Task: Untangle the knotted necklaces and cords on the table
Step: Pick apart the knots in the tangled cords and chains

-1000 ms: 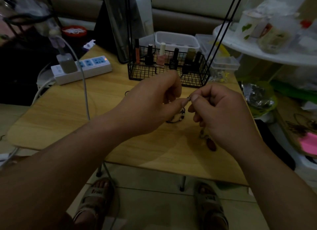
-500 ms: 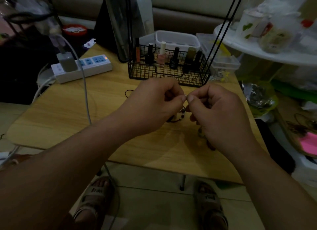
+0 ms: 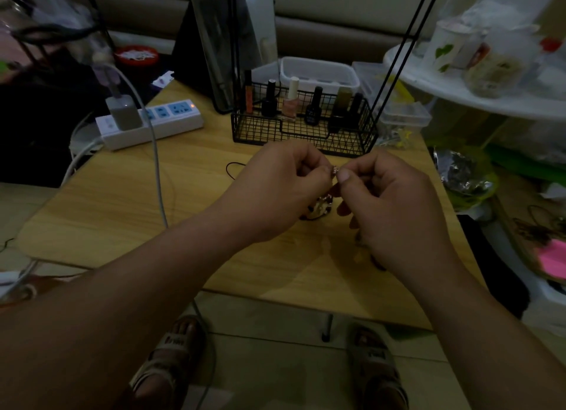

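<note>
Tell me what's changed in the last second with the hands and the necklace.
The left hand and right hand closed the small gap between their fingertips and dipped slightly. Both kept pinching the necklace; nothing was let go. The beaded tangle below them, the table and the wire basket stayed put.

Home living room: I'm at a low wooden table (image 3: 128,213), sofa (image 3: 337,33) behind it, nail polish basket (image 3: 303,128) on it.

hands (image 3: 275,192) (image 3: 395,207) 2 | necklace tangle (image 3: 321,206) 1 | bottles (image 3: 290,103) 6 | wire basket (image 3: 254,134) 1 | power strip (image 3: 174,118) 1 | sandals (image 3: 171,348) (image 3: 376,357) 2
</note>
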The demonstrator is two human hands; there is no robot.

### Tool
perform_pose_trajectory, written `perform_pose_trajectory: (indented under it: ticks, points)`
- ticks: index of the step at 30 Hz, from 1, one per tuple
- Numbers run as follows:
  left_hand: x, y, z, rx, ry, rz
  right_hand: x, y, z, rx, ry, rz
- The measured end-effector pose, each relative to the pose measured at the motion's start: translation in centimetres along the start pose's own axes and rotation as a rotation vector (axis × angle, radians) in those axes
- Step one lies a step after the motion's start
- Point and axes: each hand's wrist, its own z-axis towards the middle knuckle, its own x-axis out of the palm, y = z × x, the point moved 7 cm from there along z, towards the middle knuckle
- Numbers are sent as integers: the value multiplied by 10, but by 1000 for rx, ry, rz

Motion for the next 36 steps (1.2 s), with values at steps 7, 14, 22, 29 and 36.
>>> perform_pose_trajectory:
  ticks: [7,14,22,29,36]
  points:
    - [-7,-10,-2,146,-77,125,-2,-4,1,33,-7,30]
    - [1,-10,-6,206,-65,249,-3,-1,0,17,-15,31]
    - [5,-6,-5,168,-47,255,-2,4,-5,-119,-19,-107]
    - [2,-1,-2,80,-67,40,-3,7,-6,-116,-59,-84]
    - [4,-1,-4,93,-82,22,5,-13,-3,263,68,317]
